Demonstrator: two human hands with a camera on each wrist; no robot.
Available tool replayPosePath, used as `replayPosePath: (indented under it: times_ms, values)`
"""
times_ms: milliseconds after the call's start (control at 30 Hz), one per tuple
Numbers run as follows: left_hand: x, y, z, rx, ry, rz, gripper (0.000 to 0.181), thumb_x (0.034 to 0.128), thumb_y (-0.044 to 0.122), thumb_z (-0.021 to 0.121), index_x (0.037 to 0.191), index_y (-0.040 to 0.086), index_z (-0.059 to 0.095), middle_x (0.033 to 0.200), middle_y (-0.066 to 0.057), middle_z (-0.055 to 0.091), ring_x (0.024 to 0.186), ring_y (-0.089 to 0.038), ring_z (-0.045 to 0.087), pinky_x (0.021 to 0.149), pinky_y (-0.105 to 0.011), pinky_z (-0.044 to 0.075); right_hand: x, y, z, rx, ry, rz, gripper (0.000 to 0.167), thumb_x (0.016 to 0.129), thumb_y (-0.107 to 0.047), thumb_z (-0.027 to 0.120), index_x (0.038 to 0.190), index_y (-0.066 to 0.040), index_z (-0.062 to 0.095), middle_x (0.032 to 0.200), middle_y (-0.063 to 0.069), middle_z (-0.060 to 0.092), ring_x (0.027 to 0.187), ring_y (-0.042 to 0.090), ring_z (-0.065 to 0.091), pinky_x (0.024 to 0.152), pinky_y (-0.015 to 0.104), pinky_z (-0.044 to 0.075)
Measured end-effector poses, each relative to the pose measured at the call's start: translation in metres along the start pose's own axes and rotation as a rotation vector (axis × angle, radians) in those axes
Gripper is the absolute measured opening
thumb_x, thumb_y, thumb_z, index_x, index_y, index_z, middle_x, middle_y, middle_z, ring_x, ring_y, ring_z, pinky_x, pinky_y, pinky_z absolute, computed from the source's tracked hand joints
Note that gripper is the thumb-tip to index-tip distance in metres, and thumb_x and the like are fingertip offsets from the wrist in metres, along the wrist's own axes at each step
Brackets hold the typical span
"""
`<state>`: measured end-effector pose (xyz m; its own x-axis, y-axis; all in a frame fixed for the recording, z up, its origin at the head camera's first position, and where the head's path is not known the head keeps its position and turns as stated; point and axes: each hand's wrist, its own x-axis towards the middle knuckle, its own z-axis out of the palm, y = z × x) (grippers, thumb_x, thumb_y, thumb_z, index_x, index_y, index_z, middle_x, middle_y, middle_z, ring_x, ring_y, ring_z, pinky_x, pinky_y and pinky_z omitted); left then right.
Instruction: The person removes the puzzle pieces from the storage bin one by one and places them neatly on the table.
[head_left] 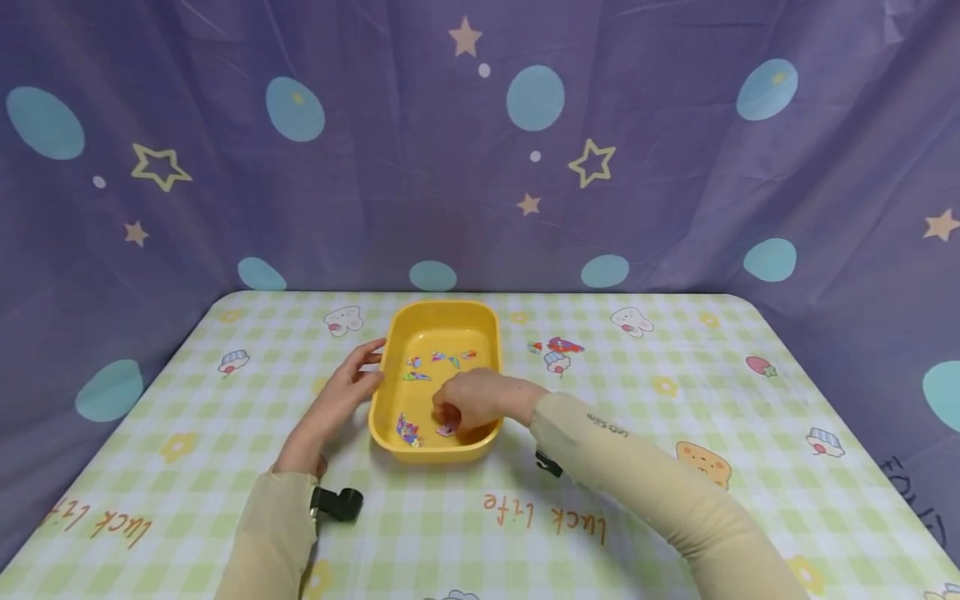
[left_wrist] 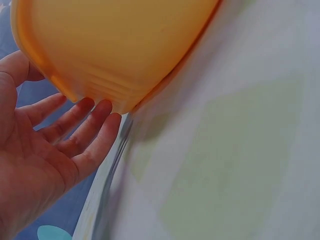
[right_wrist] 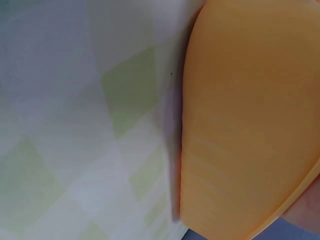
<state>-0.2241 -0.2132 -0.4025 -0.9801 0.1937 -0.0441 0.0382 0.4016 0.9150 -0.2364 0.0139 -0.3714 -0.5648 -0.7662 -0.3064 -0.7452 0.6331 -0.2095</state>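
Note:
A yellow plastic tray [head_left: 442, 455] with rounded corners stands on the table. Several small, flat, brightly coloured pieces lie in it, among them a larger blue-and-red piece [head_left: 408, 430] near its front left. My left hand [head_left: 347, 390] is at the tray's left side; in the left wrist view its relaxed fingertips touch the outer wall below the rim. My right hand [head_left: 476, 398] reaches over the right rim into the tray, fingers bent downward, by a pinkish piece [head_left: 447, 428]. Its fingertips are mostly hidden, so a grip on that piece cannot be confirmed.
To the right of the tray, a red flat piece [head_left: 565, 345] and a small multicoloured piece [head_left: 534, 347] lie on the green-checked tablecloth [head_left: 637, 517]. A purple curtain [head_left: 480, 225] with stars hangs behind the table.

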Motion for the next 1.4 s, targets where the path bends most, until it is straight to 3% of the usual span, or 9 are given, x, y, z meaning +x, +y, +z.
replayPosePath:
  times_ms: [267,500,633,833,1067,1400]
  values:
    - [-0.006,0.013,0.001,0.01,0.003,-0.013,0.056,0.0921,0.018,0.046,0.144,0.016,0.025,0.137,-0.019,0.036,0.115,-0.035,0.046,0.092,-0.046,0.042,0.0,0.001,0.002,-0.011,0.049,0.001,0.023,0.068,-0.02,0.074,0.083,-0.024,0.057,0.077,-0.011,0.052,0.07,0.007,0.049,0.061,0.02,0.038]
    - [0.0,0.0,0.0,0.013,0.008,0.004,0.057,0.0922,0.023,0.047,0.144,0.021,0.024,0.138,-0.016,0.035,0.116,-0.032,0.046,0.091,-0.044,0.043,-0.004,0.006,-0.004,0.099,0.127,-0.055,0.023,0.07,-0.01,0.071,0.085,-0.019,0.057,0.08,-0.006,0.051,0.072,0.008,0.048,0.064,0.018,0.039]
    - [0.002,-0.003,0.0,0.004,0.002,0.007,0.056,0.0925,0.02,0.046,0.144,0.02,0.024,0.139,-0.017,0.035,0.117,-0.033,0.045,0.091,-0.045,0.043,-0.008,0.008,-0.007,0.105,0.152,-0.074,0.023,0.07,-0.011,0.071,0.087,-0.017,0.058,0.083,-0.006,0.052,0.074,0.008,0.048,0.066,0.017,0.039]
    - [-0.009,0.018,0.001,0.003,-0.006,-0.002,0.056,0.0922,0.017,0.046,0.144,0.015,0.025,0.138,-0.019,0.035,0.116,-0.035,0.045,0.091,-0.044,0.043,-0.014,0.013,-0.011,0.119,0.185,-0.07,0.021,0.071,-0.01,0.069,0.088,-0.016,0.059,0.084,-0.004,0.054,0.077,0.009,0.048,0.07,0.019,0.04]
    - [0.0,0.0,0.0,0.015,-0.001,-0.015,0.056,0.0924,0.02,0.046,0.144,0.019,0.024,0.139,-0.017,0.034,0.117,-0.033,0.045,0.091,-0.043,0.043,-0.021,0.022,-0.016,0.154,0.283,-0.11,0.016,0.077,-0.02,0.068,0.09,-0.015,0.061,0.087,-0.004,0.056,0.082,0.013,0.055,0.073,0.018,0.042]
    - [-0.017,0.03,0.003,0.023,-0.005,0.001,0.056,0.0923,0.017,0.044,0.144,0.012,0.023,0.137,-0.021,0.035,0.115,-0.035,0.045,0.09,-0.043,0.043,-0.038,0.039,-0.029,0.159,0.355,-0.095,0.019,0.075,-0.01,0.064,0.094,-0.014,0.062,0.089,-0.003,0.056,0.084,0.016,0.057,0.075,0.023,0.044]
